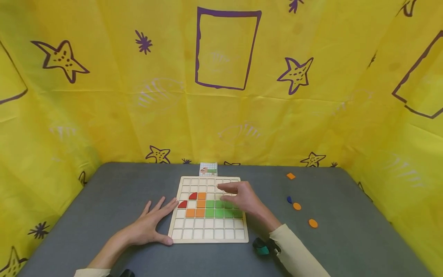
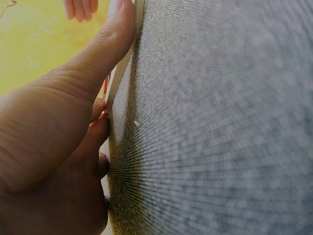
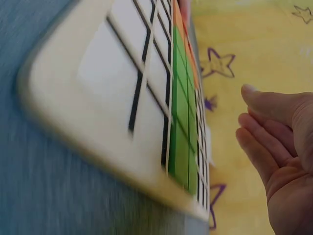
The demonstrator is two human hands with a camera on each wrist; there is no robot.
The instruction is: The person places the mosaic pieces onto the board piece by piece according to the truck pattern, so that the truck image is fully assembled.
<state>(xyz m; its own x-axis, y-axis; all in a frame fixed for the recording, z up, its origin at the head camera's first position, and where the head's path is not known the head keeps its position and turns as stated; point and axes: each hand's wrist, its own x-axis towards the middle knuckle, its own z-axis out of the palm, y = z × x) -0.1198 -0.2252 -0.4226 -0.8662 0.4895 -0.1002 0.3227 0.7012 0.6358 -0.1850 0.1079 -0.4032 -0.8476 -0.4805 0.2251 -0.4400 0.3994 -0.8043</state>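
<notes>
A wooden grid board (image 1: 211, 241) lies on the dark table. On it sit two rows of green square tiles (image 1: 219, 212), several orange square tiles (image 1: 200, 204) and two red rounded-edge tiles (image 1: 182, 204). With fingers spread, my left hand (image 1: 149, 225) touches the board's left edge, its thumb at the near left corner; the left wrist view shows the thumb (image 2: 105, 46) against the rim. Over the right part of the board hovers my right hand (image 1: 245, 197), thumb and fingers extended and apart. Nothing shows between them in the right wrist view.
A small printed card (image 1: 208, 164) with a coloured grid pattern lies at the board's far edge. To the right are an orange square tile (image 1: 290, 176), a small blue piece (image 1: 289, 199) and two orange discs (image 1: 313, 223). Yellow cloth (image 1: 166, 123) stands behind and at both sides.
</notes>
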